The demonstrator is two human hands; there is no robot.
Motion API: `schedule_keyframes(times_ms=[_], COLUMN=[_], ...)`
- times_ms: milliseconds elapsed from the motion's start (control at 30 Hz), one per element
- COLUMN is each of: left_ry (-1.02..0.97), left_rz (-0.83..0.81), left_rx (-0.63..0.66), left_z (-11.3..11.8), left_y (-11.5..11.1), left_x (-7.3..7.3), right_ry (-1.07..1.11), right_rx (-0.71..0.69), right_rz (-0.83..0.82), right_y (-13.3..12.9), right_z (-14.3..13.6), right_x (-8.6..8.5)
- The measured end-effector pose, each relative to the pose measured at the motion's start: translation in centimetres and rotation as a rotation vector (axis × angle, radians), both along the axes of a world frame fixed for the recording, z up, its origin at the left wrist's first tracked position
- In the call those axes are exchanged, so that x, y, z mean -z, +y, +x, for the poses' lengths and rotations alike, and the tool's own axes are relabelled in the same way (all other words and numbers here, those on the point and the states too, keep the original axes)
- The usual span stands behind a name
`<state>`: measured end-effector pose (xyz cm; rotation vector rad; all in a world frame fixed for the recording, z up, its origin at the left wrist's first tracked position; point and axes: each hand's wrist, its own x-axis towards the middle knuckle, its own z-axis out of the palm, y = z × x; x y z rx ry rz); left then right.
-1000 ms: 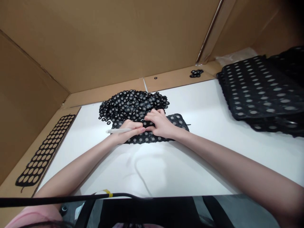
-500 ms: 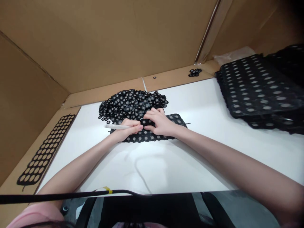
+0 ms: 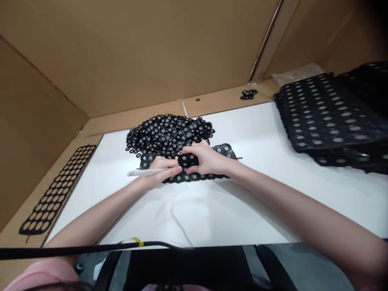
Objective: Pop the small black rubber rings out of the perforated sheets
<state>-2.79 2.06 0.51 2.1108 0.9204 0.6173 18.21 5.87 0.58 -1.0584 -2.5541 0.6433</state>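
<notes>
A black rubber sheet with rows of pale round spots [image 3: 194, 178] lies on the white table under both hands. My left hand [image 3: 162, 169] is closed around a white pen-like stick [image 3: 138, 172], its blunt end pointing left and its other end hidden by the fingers. At the sheet's middle, the left thumb and fingertips meet its surface. My right hand [image 3: 209, 159] rests over the right half with thumb and fingers spread apart, nothing visibly between them. Just beyond the sheet is a heap of small black rings with pale centres [image 3: 169, 131].
A thick stack of similar spotted black sheets [image 3: 330, 113] stands at the right. On the cardboard ledge at left lies a black sheet with open holes [image 3: 59, 190]. Several loose rings [image 3: 248, 94] sit at the back. A black cable [image 3: 91, 246] crosses the front.
My right thumb and fingers have spread apart over the sheet. My left hand has shifted slightly nearer and left, bringing the white stick lower.
</notes>
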Motion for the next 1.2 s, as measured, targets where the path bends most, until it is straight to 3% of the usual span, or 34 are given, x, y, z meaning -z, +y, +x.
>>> schedule_keyframes(times_ms=[233, 500, 900, 1067, 1200], left_ry=[0.041, 0.128, 0.088, 0.111, 0.046], left_rz=[-0.051, 0.053, -0.206, -0.169, -0.247], left_rx=[0.028, 0.108, 0.082, 0.125, 0.041], left_z=[-0.10, 0.44, 0.29, 0.33, 0.24], left_y=[0.22, 0.01, 0.25, -0.01, -0.10], left_x=[-0.14, -0.35, -0.70, -0.57, -0.33], right_ry=[0.144, 0.161, 0.133, 0.146, 0.113], right_rx=[-0.038, -0.060, -0.052, -0.053, -0.042], right_rz=[-0.067, -0.051, -0.024, -0.025, -0.025], right_y=[0.12, 0.07, -0.65, -0.48, -0.34], right_z=[0.33, 0.41, 0.09, 0.22, 0.33], right_x=[0.24, 0.29, -0.43, -0.14, -0.08])
